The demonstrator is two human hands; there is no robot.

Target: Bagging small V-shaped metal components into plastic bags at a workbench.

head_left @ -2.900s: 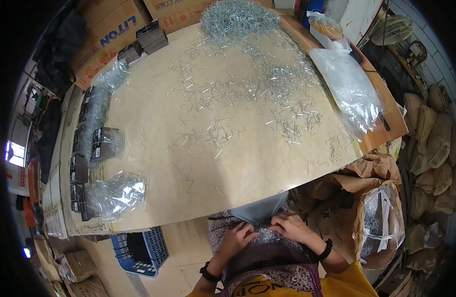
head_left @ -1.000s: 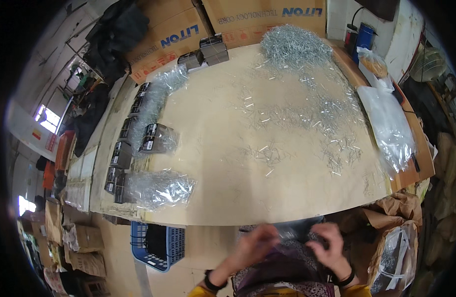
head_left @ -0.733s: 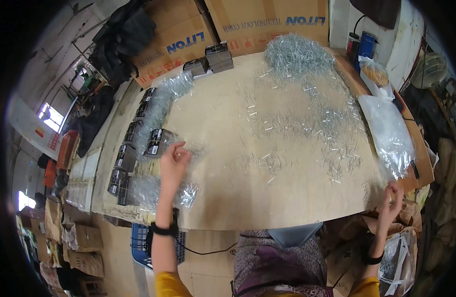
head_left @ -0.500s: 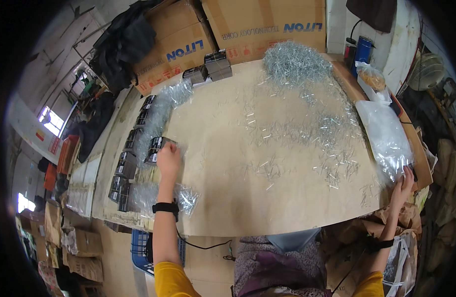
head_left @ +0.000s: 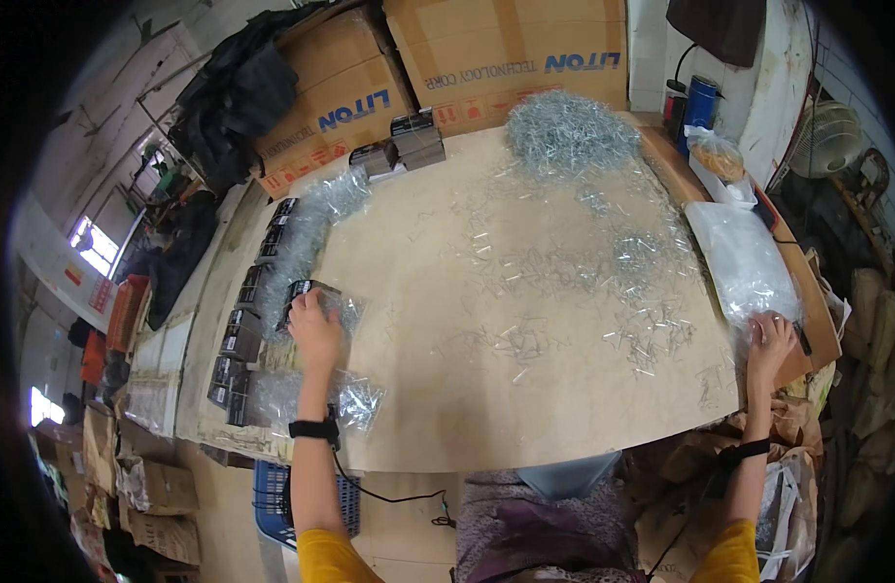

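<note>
My left hand (head_left: 314, 330) reaches to the left side of the table. Its fingers are apart and rest on a banded stack of black cards (head_left: 300, 289). Beside that hand lies a clear bag with thin metal pins in it (head_left: 348, 309). My right hand (head_left: 770, 350) is at the table's right edge, its fingers bent and pinched at the near end of a pile of clear plastic bags (head_left: 744, 257). How many bags the fingers hold is hidden.
Loose metal pins (head_left: 642, 253) are strewn over the right half of the table, with a large heap (head_left: 569, 131) at the back. More filled bags (head_left: 302, 228) and black card stacks (head_left: 241, 333) line the left edge. Cardboard boxes (head_left: 506, 49) stand behind.
My left hand has gone from a closed fist beside the card stack to fingers spread on it. My right hand's fingers have bent in over the bag pile's near end. The view has shifted slightly.
</note>
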